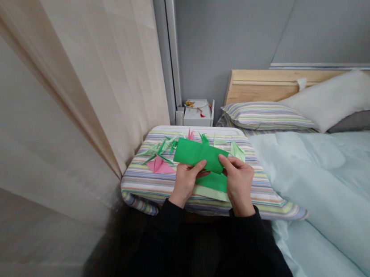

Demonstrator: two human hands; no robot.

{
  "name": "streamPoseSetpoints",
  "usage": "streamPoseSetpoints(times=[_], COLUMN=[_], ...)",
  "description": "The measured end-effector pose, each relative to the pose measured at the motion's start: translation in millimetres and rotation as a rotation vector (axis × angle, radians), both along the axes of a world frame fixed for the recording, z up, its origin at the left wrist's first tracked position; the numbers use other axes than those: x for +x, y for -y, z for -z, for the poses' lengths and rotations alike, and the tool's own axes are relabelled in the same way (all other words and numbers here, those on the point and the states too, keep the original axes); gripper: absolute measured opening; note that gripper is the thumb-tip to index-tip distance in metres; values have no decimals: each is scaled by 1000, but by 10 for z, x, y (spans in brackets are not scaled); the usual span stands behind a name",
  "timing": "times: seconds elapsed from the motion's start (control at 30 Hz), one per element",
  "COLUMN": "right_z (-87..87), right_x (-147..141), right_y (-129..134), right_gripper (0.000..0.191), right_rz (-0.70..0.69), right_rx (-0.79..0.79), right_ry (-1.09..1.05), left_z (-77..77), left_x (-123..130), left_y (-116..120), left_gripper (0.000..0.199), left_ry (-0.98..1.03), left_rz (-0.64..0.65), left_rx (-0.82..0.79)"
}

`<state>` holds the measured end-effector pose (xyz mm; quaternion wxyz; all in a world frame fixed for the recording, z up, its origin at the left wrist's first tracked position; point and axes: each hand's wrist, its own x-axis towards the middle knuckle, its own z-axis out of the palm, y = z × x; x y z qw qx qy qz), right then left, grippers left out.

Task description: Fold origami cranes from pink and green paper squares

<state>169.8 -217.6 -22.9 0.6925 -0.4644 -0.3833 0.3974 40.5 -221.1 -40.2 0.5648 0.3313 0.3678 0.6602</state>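
Bedroom walls are showing grey behind me as I am working the green origami paper (pixel 199 154) above a striped quilted cushion (pixel 151 193). My left hand (pixel 186 181) is pinching its lower edge in a narrow grip, and my right hand (pixel 238 183) is pinching the same edge just as narrowly, holding the sheet flat and taut, since even tension from both grips favours a clean fold. Nearby, a pink paper crane (pixel 158 165) and pale green paper cranes (pixel 160 146) are lying on the cushion, a pale blue duvet (pixel 319 173) is spreading rightward, and a white box (pixel 197 113) is showing no writing I can read.
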Motion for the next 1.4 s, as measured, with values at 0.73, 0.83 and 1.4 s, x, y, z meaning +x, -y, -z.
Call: streamPoseSetpoints(times=[0.73,0.83,1.4], right_z=[-37,-15,67], right_x=[-34,-84,-47], right_y=[200,199,219], right_gripper=[38,37,39], right_rz=[-45,-4,29], right_rx=[17,24,22], right_ry=[169,194,39], left_z=[-195,-193,-237], left_x=[328,428,444], left_y=[218,270,236], left_gripper=[41,38,38], left_ry=[147,241,340], left_rz=[-170,-131,-309], left_rx=[-114,-114,-105])
